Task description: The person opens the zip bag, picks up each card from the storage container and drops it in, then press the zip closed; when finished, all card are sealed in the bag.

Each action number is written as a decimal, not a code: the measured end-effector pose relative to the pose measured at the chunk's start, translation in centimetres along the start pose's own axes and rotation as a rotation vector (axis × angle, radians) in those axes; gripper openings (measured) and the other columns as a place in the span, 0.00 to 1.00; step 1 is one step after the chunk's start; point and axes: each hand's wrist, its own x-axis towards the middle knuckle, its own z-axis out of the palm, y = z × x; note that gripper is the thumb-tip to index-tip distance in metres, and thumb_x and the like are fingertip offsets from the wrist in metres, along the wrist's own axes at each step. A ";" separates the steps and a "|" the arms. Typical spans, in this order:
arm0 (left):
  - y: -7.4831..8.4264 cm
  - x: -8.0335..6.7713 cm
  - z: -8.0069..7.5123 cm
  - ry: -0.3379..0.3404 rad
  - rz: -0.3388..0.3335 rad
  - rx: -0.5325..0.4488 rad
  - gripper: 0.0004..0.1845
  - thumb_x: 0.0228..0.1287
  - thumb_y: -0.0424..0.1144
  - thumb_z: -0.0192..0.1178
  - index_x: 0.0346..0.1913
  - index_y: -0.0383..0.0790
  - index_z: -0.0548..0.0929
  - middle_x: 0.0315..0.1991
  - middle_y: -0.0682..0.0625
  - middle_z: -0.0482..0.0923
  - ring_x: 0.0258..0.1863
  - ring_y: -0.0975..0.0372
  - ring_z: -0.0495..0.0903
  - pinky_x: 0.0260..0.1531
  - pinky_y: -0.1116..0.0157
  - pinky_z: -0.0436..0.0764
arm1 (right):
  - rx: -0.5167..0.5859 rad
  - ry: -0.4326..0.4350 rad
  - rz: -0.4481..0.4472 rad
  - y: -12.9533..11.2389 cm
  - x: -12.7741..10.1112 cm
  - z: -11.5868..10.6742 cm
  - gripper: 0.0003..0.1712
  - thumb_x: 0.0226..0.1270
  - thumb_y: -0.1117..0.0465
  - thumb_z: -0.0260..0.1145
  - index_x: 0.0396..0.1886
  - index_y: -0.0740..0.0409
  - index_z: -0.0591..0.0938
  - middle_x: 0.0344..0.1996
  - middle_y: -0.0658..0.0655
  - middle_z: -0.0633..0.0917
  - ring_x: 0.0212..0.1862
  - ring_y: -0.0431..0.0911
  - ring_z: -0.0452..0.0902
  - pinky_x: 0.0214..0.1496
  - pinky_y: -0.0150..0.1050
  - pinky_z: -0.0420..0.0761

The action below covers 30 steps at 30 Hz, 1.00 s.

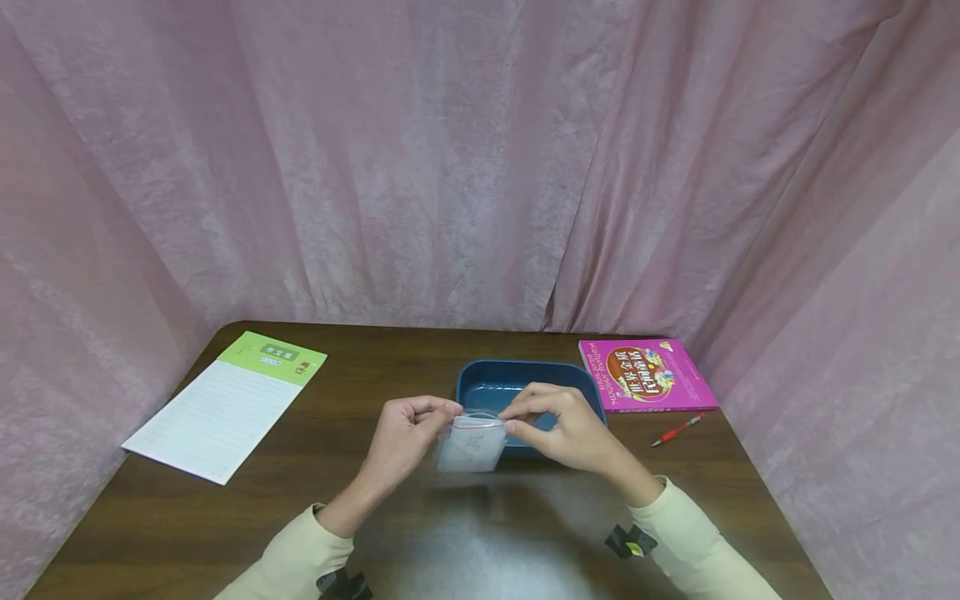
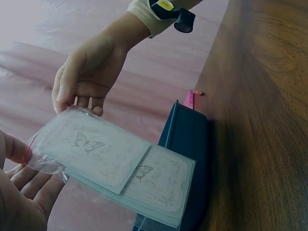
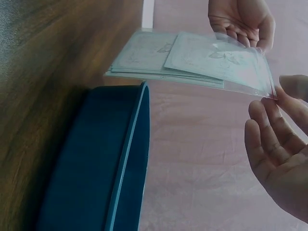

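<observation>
A clear zip-lock bag [image 1: 472, 446] with a red line along its top hangs between my two hands, close to the near side of a dark blue tray [image 1: 468, 379]. Inside it are several pale cards [image 2: 108, 154] printed with butterflies, one overlapping another. My left hand [image 1: 405, 433] pinches the bag's top left corner between thumb and fingers. At the opposite top corner, my right hand [image 1: 562, 425] pinches the edge, its other fingers loosely bent. The right wrist view shows the bag's lower end near the tray's rim [image 3: 127, 144].
On the left of the brown wooden table [image 1: 375, 350] lies a writing pad [image 1: 225, 408] with a green header. A pink book [image 1: 648, 375] is at the back right, with a red pen [image 1: 678, 429] in front of it. Pink curtains [image 1: 450, 167] surround the table.
</observation>
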 end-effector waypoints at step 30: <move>-0.2 -0.1 -0.3 -0.040 0.006 -0.013 0.08 0.70 0.37 0.66 0.41 0.35 0.91 0.36 0.45 0.90 0.39 0.56 0.90 0.40 0.66 0.86 | -0.016 0.002 0.048 -0.1 0.0 0.3 0.07 0.63 0.61 0.76 0.41 0.51 0.90 0.36 0.44 0.88 0.36 0.37 0.82 0.41 0.37 0.85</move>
